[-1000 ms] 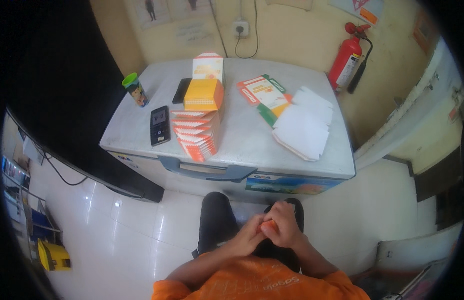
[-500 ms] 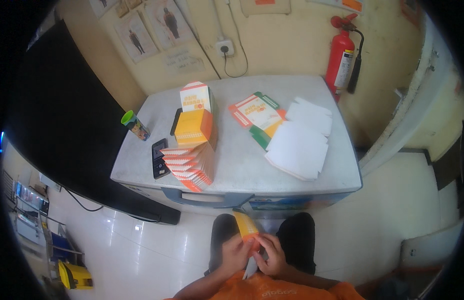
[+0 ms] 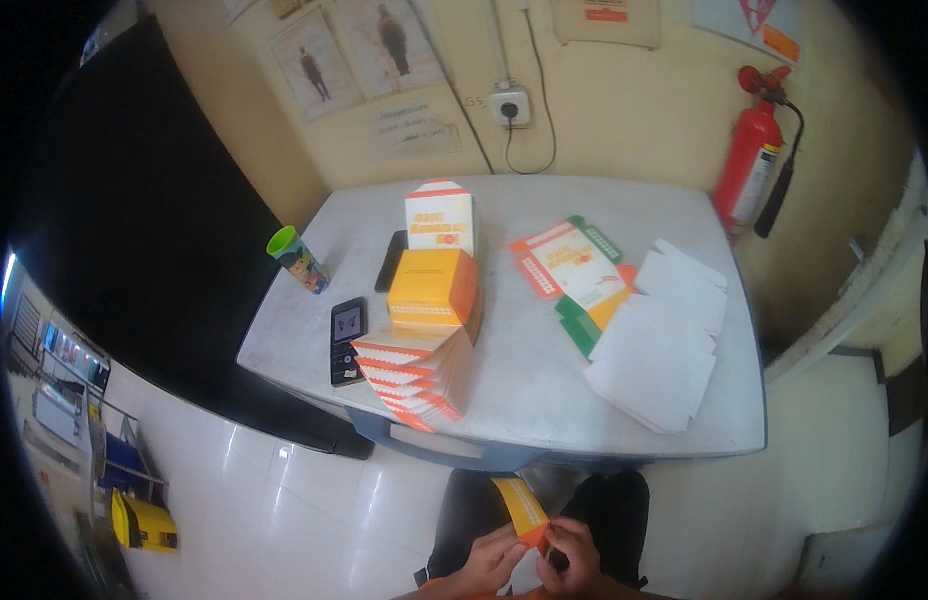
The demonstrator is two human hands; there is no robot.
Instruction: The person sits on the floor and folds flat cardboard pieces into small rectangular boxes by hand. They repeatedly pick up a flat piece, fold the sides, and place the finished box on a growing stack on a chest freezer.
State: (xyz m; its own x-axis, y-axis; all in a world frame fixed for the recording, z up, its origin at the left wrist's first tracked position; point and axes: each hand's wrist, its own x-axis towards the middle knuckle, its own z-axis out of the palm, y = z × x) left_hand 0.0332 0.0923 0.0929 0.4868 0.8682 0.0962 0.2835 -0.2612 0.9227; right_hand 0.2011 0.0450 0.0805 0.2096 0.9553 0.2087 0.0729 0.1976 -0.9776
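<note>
A carton (image 3: 524,510) of thin, creased card is held above the lap, its orange end clamped by the left fingers (image 3: 504,545) and right fingers (image 3: 567,528), its yellow panel pointed away from them. Beyond the fingers, to the left, stacked cartons (image 3: 414,378) are fanned in zigzag edges, with a blocky yellow box (image 3: 431,285) set behind. Further left, a keypad phone (image 3: 346,345) is laid flat and a tapered green-rimmed cup (image 3: 304,270) is stood. Right of the fingers and beyond, matte white blanks (image 3: 656,345) are partly laid over printed ones. All are carried by a pale, scuffed counter (image 3: 529,400). Farthest from the fingers, a red extinguisher (image 3: 749,165) is mounted by a cream wall (image 3: 624,110); glossy floor (image 3: 254,500) is seen to their left.
</note>
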